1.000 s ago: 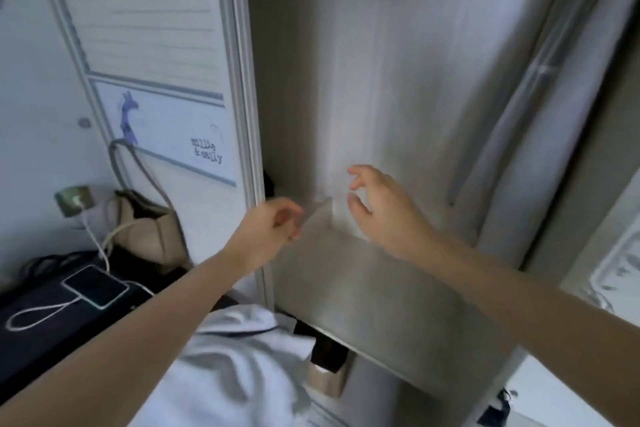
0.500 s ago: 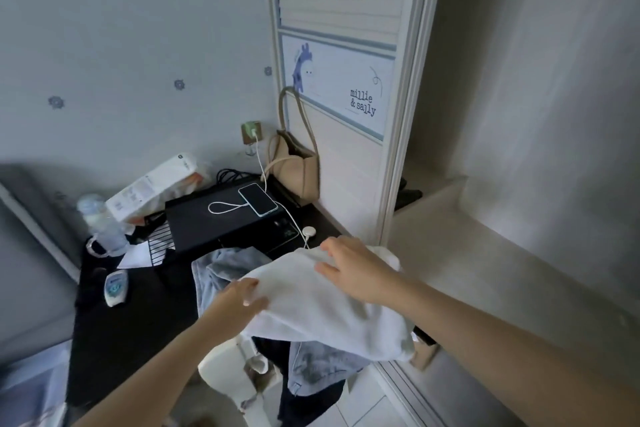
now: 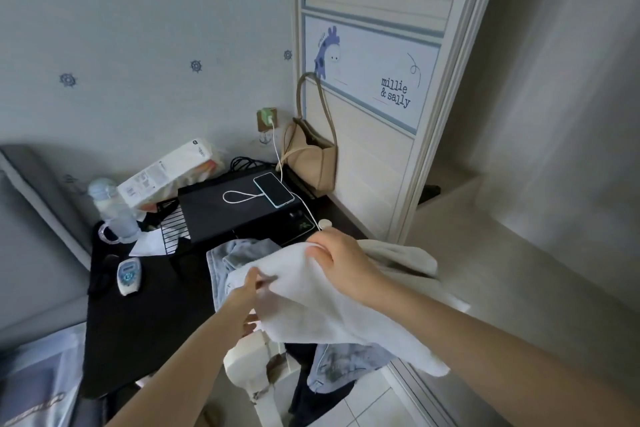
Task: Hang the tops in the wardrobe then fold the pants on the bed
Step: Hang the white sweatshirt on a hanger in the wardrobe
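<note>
Hands off the empty wardrobe shelf a second ago, now on the pile: right hand [image 3: 341, 262] gripping white top [image 3: 322, 302] at its upper edge, left hand [image 3: 247, 288] pinching the near edge. Top lifted slightly versus half a second ago, draped over jeans [image 3: 332, 362] on the white chair [image 3: 256, 362] beside the black desk [image 3: 138, 322]. Probably start of a hang cycle; no hanger in view.

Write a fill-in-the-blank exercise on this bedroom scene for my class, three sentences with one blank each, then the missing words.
1. Both hands, the left hand and the right hand, hold a ____ garment.
2. The phone lies on a black box with a ____ cable plugged into it.
3. The beige bag leans against the wardrobe ____.

Missing words: white; white; door
</note>
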